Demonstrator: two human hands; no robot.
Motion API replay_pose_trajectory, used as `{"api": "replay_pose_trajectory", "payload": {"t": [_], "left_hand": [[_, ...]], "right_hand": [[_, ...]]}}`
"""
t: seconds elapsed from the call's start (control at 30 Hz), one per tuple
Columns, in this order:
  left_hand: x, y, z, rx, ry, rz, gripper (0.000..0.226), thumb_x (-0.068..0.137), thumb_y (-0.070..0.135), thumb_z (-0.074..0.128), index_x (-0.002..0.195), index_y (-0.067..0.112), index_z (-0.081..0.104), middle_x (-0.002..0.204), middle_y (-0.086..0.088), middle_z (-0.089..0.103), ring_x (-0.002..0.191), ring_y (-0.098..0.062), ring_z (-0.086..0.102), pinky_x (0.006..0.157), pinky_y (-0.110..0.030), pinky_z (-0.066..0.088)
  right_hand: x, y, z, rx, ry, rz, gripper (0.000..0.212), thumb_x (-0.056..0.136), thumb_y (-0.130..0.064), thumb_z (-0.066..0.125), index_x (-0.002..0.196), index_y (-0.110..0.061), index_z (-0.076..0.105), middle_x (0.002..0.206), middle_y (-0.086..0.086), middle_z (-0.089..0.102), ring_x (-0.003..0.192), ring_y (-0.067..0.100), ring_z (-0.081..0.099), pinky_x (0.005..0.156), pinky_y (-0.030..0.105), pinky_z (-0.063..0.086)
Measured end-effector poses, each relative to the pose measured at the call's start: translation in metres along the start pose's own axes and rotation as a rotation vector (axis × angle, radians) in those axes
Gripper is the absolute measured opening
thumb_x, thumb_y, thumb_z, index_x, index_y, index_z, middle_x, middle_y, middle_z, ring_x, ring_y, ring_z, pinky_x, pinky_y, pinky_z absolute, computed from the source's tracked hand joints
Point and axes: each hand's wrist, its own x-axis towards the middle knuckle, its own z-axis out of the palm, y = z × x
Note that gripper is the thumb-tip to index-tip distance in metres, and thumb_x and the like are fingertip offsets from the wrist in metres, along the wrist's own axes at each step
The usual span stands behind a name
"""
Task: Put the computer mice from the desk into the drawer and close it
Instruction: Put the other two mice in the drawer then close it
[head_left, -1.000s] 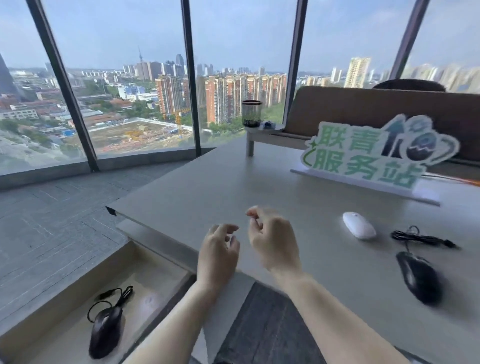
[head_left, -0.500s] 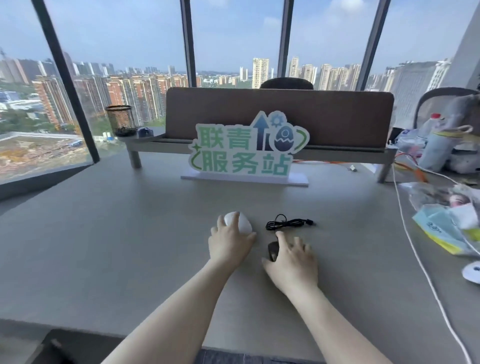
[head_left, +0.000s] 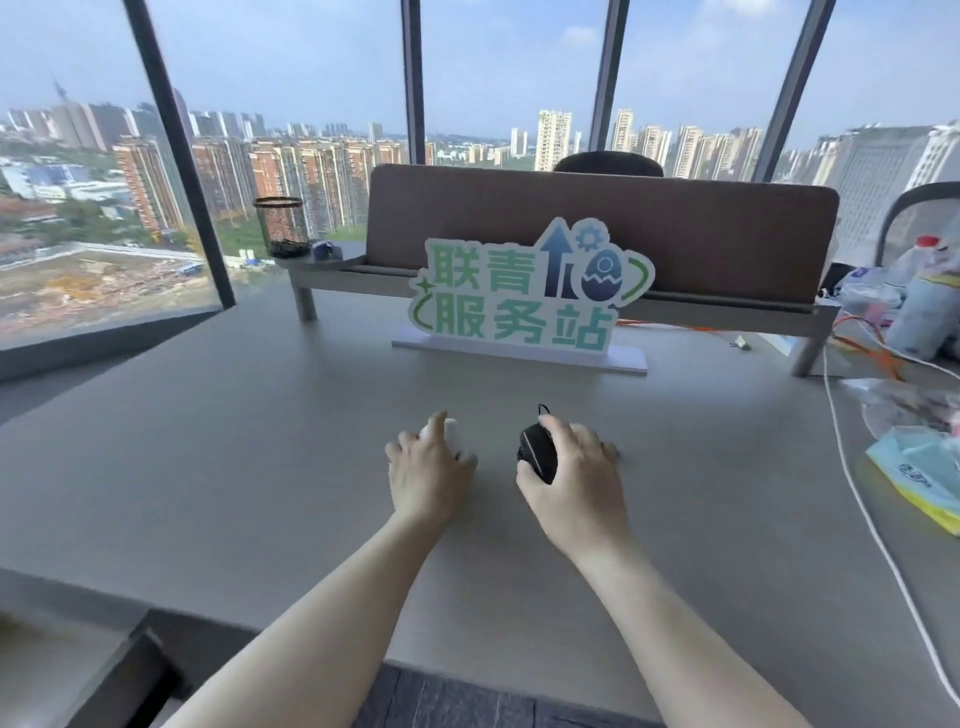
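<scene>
On the grey desk, my left hand is closed over a white mouse, of which only the far end shows. My right hand grips a black wired mouse, tilted with its left side showing; a bit of its black cable pokes up behind my fingers. The open drawer shows only as a corner at the bottom left, its inside out of view.
A green-and-white sign stands behind the mice in front of a brown divider. A mesh pen cup sits on a shelf, back left. Bottles, bags and tissue packs crowd the right. A white cable crosses the desk's right side.
Both hands went from hovering near the drawer to the two mice. Now the right hand has tilted the black mouse up and gathered its cable; the left hand covers the white mouse.
</scene>
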Motion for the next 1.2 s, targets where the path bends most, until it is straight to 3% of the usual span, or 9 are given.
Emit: {"api": "replay_pose_trajectory", "payload": {"t": [0.23,0.37,0.5,0.67,0.8,1.0,1.2], "left_hand": [[-0.05,-0.104,-0.143,-0.148,0.309,-0.093,0.056,0.08,0.027,0.057,0.135,0.031,0.045,0.126,-0.012,0.055,0.116,-0.031,0.042,0.094,-0.035,0.034],[-0.092,-0.193,-0.219,-0.13,0.491,-0.222,0.055,0.083,0.029,0.058,0.136,0.028,0.045,0.124,-0.012,0.055,0.116,-0.029,0.041,0.093,-0.036,0.035],[-0.14,-0.281,-0.268,-0.057,0.569,-0.418,0.053,0.086,0.034,0.053,0.137,0.028,0.042,0.123,-0.011,0.054,0.115,-0.029,0.042,0.094,-0.036,0.034],[-0.182,-0.379,-0.289,0.142,0.405,-0.743,0.057,0.076,0.033,0.045,0.133,0.025,0.04,0.123,-0.018,0.055,0.111,-0.037,0.046,0.088,-0.042,0.035],[-0.192,-0.426,-0.279,0.168,0.255,-0.936,0.058,0.078,0.026,0.044,0.135,0.022,0.039,0.131,-0.018,0.047,0.118,-0.037,0.039,0.093,-0.043,0.038],[-0.19,-0.479,-0.252,0.207,0.116,-1.098,0.047,0.087,0.028,0.042,0.133,0.019,0.039,0.135,-0.016,0.044,0.123,-0.035,0.038,0.097,-0.041,0.037],[-0.188,-0.512,-0.227,0.199,0.049,-1.21,0.043,0.097,0.032,0.028,0.137,0.02,0.036,0.141,-0.017,0.038,0.13,-0.036,0.034,0.102,-0.047,0.035]], "right_hand": [[-0.023,-0.147,0.009,0.32,-0.016,-0.296,0.047,0.084,-0.034,0.064,0.13,-0.027,0.054,0.121,0.002,0.059,0.109,0.025,0.045,0.089,0.029,0.036],[-0.061,-0.235,0.04,0.517,-0.17,-0.404,0.043,0.086,-0.034,0.062,0.127,-0.031,0.053,0.114,-0.001,0.057,0.107,0.019,0.046,0.084,0.027,0.035],[-0.107,-0.301,0.095,0.64,-0.349,-0.456,0.04,0.087,-0.03,0.065,0.126,-0.031,0.055,0.115,-0.004,0.059,0.11,0.017,0.049,0.087,0.028,0.037],[-0.164,-0.347,0.192,0.623,-0.609,-0.404,0.048,0.085,-0.039,0.061,0.131,-0.029,0.052,0.12,-0.003,0.062,0.115,0.022,0.053,0.1,0.04,0.044],[-0.194,-0.359,0.269,0.489,-0.746,-0.353,0.052,0.086,-0.034,0.06,0.136,-0.024,0.05,0.128,0.007,0.057,0.121,0.027,0.044,0.1,0.037,0.038],[-0.199,-0.356,0.368,0.135,-0.85,-0.409,0.052,0.086,-0.03,0.058,0.137,-0.024,0.047,0.134,0.007,0.052,0.121,0.032,0.038,0.104,0.038,0.035],[-0.193,-0.343,0.439,-0.199,-0.961,-0.478,0.05,0.087,-0.017,0.05,0.136,-0.027,0.044,0.134,0.013,0.045,0.121,0.036,0.037,0.099,0.043,0.042]]}}
